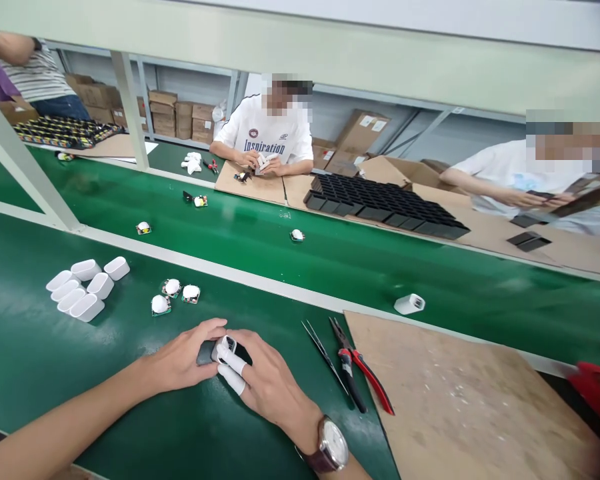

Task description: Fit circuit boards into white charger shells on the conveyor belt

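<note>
Both my hands meet low on the green mat over one small dark part with a white piece (pixel 229 347). My left hand (pixel 183 360) curls its fingers against the part's left side. My right hand (pixel 263 380), with white finger cots on two fingers and a wristwatch, pinches it from the right. Just beyond them lie three small white-domed circuit pieces (pixel 175 295). A cluster of several white plastic shells (pixel 83 287) sits further left.
Tweezers (pixel 325 357) and red-handled pliers (pixel 360 370) lie right of my hands, beside a brown board (pixel 460 400). A white shell (pixel 410 304) and loose parts ride the green conveyor (pixel 330 260). Across it, two seated people work by black trays (pixel 385 203).
</note>
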The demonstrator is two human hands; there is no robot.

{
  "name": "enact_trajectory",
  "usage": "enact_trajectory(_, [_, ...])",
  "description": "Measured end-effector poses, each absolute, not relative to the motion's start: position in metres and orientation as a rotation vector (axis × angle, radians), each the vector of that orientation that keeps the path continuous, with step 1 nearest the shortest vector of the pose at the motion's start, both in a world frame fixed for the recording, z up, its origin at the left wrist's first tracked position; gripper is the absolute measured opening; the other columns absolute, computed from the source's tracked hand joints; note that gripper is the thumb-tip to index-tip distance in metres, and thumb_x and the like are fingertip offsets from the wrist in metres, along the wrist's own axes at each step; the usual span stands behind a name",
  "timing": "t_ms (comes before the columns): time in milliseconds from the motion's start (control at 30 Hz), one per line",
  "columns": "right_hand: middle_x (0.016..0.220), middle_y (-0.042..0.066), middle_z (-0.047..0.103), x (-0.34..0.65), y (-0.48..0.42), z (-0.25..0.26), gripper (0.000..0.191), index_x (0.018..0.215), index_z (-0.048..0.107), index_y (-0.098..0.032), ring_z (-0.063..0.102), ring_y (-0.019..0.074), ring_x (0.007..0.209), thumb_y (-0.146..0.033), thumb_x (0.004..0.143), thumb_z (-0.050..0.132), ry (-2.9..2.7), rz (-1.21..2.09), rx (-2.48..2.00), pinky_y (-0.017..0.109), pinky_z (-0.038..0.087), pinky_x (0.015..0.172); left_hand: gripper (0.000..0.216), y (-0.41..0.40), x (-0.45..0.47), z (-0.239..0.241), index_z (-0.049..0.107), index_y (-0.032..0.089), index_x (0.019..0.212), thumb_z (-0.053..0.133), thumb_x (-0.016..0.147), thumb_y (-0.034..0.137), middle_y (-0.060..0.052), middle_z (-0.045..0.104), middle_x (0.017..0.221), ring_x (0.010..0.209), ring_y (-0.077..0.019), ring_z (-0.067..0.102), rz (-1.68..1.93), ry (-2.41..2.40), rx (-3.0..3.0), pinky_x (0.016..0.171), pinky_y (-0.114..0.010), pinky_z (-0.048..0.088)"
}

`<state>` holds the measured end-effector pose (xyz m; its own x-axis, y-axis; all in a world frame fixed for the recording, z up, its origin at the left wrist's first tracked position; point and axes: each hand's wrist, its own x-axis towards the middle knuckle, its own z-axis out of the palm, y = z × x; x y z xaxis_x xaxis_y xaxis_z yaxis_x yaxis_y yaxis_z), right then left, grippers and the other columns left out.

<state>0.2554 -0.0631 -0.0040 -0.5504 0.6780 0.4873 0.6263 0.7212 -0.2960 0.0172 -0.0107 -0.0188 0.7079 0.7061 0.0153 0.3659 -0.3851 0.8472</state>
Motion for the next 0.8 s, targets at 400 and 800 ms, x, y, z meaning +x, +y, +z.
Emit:
enact_trajectory(400, [0.126, 0.014, 0.066, 0.246, -0.058, -0.002, 0.028, 0.129, 0.061, -0.02, 0.066, 0.0285, 0.113, -0.021, 0.101, 0.064, -2.235, 0.212, -1.075, 0.048, 0.063, 0.094, 0.082, -0.008, 0.019, -0.018, 0.02, 0.033, 0.159, 0.067, 0.094, 0.017, -0.012, 0.059, 0.153, 0.139, -0.0267, 0.06, 0.538, 0.724, 1.953, 0.115, -0.052, 0.051])
enact_trajectory(800, [0.122, 0.017, 0.068, 0.245, -0.052, -0.02, 0.032, 0.132, 0.056, -0.016, 0.07, 0.029, 0.106, -0.023, 0.101, 0.063, -2.145, 0.09, -1.023, 0.046, 0.067, 0.087, 0.065, 0.065, -0.006, 0.055, 0.053, 0.028, 0.15, 0.078, 0.091, 0.04, -0.011, 0.063, 0.149, 0.136, -0.0289, 0.061, 0.322, 0.762, 2.421, 0.113, -0.044, 0.052])
